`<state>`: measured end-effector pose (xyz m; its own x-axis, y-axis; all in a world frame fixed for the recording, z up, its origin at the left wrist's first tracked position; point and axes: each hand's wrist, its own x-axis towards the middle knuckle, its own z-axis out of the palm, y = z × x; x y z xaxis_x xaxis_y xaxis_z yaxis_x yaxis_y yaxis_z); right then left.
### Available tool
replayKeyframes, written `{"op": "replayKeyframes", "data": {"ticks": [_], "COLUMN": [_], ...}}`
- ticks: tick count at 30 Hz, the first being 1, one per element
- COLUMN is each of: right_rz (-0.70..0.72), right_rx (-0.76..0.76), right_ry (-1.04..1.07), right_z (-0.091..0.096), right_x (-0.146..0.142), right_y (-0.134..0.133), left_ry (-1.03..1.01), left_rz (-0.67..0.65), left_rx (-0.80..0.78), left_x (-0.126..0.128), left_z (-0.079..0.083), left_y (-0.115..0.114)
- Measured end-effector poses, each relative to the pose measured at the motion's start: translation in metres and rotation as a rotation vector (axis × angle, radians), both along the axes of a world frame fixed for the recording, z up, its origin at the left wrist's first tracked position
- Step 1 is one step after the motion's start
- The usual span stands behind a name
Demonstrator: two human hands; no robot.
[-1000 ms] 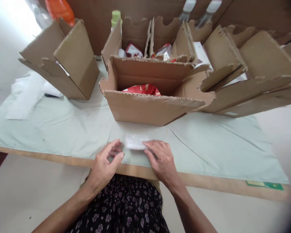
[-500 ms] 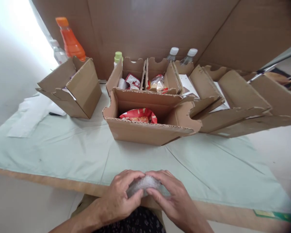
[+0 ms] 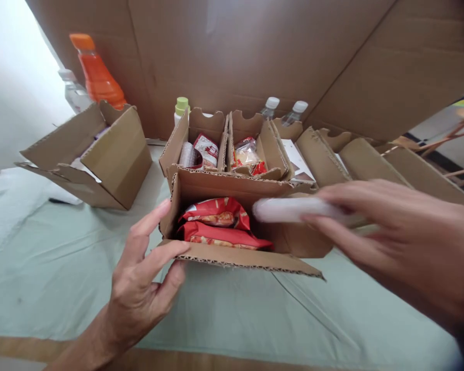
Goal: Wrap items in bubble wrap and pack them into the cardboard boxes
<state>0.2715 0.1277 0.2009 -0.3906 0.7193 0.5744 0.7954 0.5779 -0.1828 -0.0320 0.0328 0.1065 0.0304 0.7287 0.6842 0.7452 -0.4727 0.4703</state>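
An open cardboard box (image 3: 232, 260) stands in the middle of the table with red snack packets (image 3: 218, 226) inside. My right hand (image 3: 402, 247) is closed on a small white bubble-wrap packet (image 3: 290, 209) and holds it over the right side of that box. My left hand (image 3: 145, 288) is at the box's front left corner, fingers spread, thumb touching the front flap. Its fingers hold nothing.
Behind stand two more open boxes (image 3: 224, 149) with snack packs. Another open box (image 3: 96, 154) is at the left, with an orange bottle (image 3: 96, 72) behind it. Flattened cardboard (image 3: 355, 159) lies to the right. Clear bottles (image 3: 284, 111) stand against a cardboard back wall. A pale green cloth (image 3: 62, 273) covers the table.
Both hands gathered the white packet at the table edge. My right hand then carried it up over the front box, and my left hand moved to the box's front corner. The view moved closer.
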Motion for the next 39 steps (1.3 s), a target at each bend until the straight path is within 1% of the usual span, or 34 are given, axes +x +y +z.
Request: {"op": "replayKeyframes", "data": {"ticks": [2,3,4,6,8,9,10,11,13,15,16,17,18,19,20,22,23,25,26,27,28,30,32,33,34,35,37,39], "right_rz": [0.111,0.165,0.204,0.271,0.297,0.302,0.304,0.304,0.262,0.129,0.025,-0.075,-0.150,-0.208,-0.217,-0.144,-0.084,-0.014,-0.002,-0.002,-0.004,0.016,0.067,0.097,0.124,0.138,0.117,0.045], "right_rx": [0.045,0.055,0.060,0.030,0.005,0.003,0.009,0.020,0.051,0.106,0.130,0.126,0.074,-0.026,-0.151,-0.395,-0.486,-0.601,-0.626,-0.631,-0.624,-0.603,-0.597,-0.601,-0.604,-0.601,-0.566,-0.474], "right_ry": [-0.396,-0.557,-0.659,-0.781,-0.852,-0.878,-0.888,-0.878,-0.783,-0.571,-0.429,-0.282,-0.155,-0.036,0.060,0.211,0.275,0.384,0.422,0.449,0.465,0.472,0.453,0.443,0.440,0.449,0.502,0.560], "right_z": [-0.011,-0.021,-0.031,-0.051,-0.061,-0.060,-0.055,-0.046,-0.022,-0.001,0.003,0.003,-0.004,-0.016,-0.032,-0.070,-0.088,-0.116,-0.125,-0.130,-0.132,-0.130,-0.122,-0.117,-0.112,-0.108,-0.103,-0.104], "right_x": [-0.017,-0.025,-0.031,-0.041,-0.046,-0.047,-0.046,-0.043,-0.030,-0.007,0.006,0.019,0.030,0.038,0.042,0.038,0.031,0.013,0.005,-0.002,-0.008,-0.016,-0.020,-0.021,-0.020,-0.018,-0.006,0.013], "right_y": [0.026,0.036,0.046,0.058,0.064,0.063,0.060,0.055,0.034,0.004,-0.012,-0.026,-0.038,-0.046,-0.050,-0.051,-0.051,-0.055,-0.062,-0.072,-0.084,-0.111,-0.127,-0.129,-0.127,-0.122,-0.112,-0.114], "left_ry": [-0.011,-0.016,-0.019,-0.028,-0.029,-0.027,-0.024,-0.025,-0.064,-0.166,-0.233,-0.303,-0.371,-0.436,-0.494,-0.595,-0.631,-0.678,-0.687,-0.686,-0.677,-0.645,-0.630,-0.629,-0.626,-0.621,-0.598,-0.588], "left_rz": [0.003,0.006,0.005,-0.001,-0.016,-0.026,-0.032,-0.032,-0.004,0.028,0.032,0.028,0.017,-0.001,-0.020,-0.069,-0.101,-0.153,-0.163,-0.160,-0.145,-0.098,-0.059,-0.046,-0.039,-0.043,-0.088,-0.196], "left_rx": [-0.003,-0.010,-0.018,-0.024,-0.019,-0.016,-0.012,-0.009,-0.006,-0.017,-0.048,-0.097,-0.163,-0.241,-0.324,-0.452,-0.493,-0.527,-0.530,-0.534,-0.544,-0.581,-0.595,-0.586,-0.570,-0.548,-0.504,-0.465], "left_x": [0.002,0.003,0.003,0.004,0.005,0.006,0.006,0.006,0.006,0.004,0.002,0.002,0.002,0.003,0.005,0.011,0.015,0.021,0.021,0.019,0.016,0.004,-0.010,-0.014,-0.016,-0.015,-0.003,0.017], "left_z": [-0.004,-0.005,-0.005,-0.003,-0.001,0.000,0.001,0.000,-0.005,-0.015,-0.022,-0.030,-0.038,-0.045,-0.052,-0.061,-0.064,-0.066,-0.068,-0.069,-0.071,-0.075,-0.074,-0.069,-0.063,-0.054,-0.034,-0.020], "left_y": [-0.003,-0.004,-0.004,-0.003,0.000,0.001,0.001,0.001,-0.002,-0.006,-0.008,-0.009,-0.009,-0.007,-0.004,0.003,0.005,0.000,-0.009,-0.023,-0.040,-0.081,-0.114,-0.122,-0.123,-0.118,-0.095,-0.072]}}
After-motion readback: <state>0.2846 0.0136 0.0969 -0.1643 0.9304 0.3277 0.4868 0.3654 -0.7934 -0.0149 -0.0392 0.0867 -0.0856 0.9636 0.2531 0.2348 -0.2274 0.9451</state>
